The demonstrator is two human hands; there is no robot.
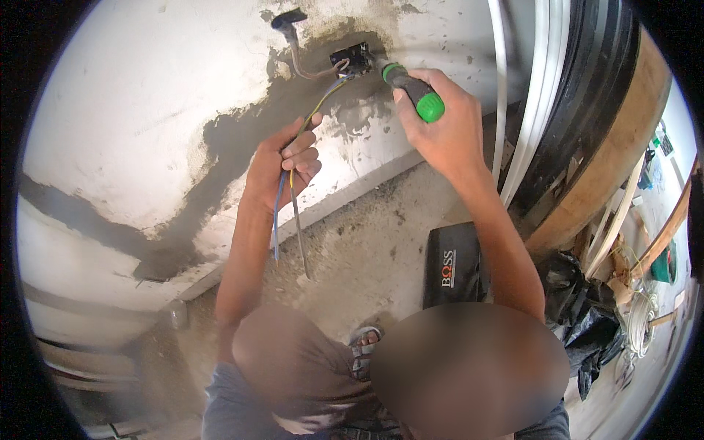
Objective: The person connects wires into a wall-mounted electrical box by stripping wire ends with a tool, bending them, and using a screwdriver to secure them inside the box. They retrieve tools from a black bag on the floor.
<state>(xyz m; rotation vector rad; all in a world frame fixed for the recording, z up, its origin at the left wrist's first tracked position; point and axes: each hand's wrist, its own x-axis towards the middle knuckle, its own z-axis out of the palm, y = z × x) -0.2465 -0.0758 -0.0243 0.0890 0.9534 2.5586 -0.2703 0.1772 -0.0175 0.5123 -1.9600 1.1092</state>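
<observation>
In the wall at the top centre sits a black electrical box point(347, 60), ringed by grey mortar. Electrical wires point(328, 89), blue and yellow-green, run out of it down to my left hand point(287, 158). My left fingers are closed around them, and their loose ends dangle below the fist. My right hand point(445, 121) grips a green and black screwdriver point(415, 93) by its handle. Its tip points at the right side of the box; whether it touches cannot be made out. A separate wire point(297, 62) with a black piece on its end sticks out left of the box.
A black case point(449, 265) lies on the concrete floor point(352, 235) between my arms. White pipes point(534, 95) and dark curved boards lean at the right. Beyond my right forearm are a black plastic bag point(587, 323), coiled white cable point(639, 323) and wooden strips point(620, 205).
</observation>
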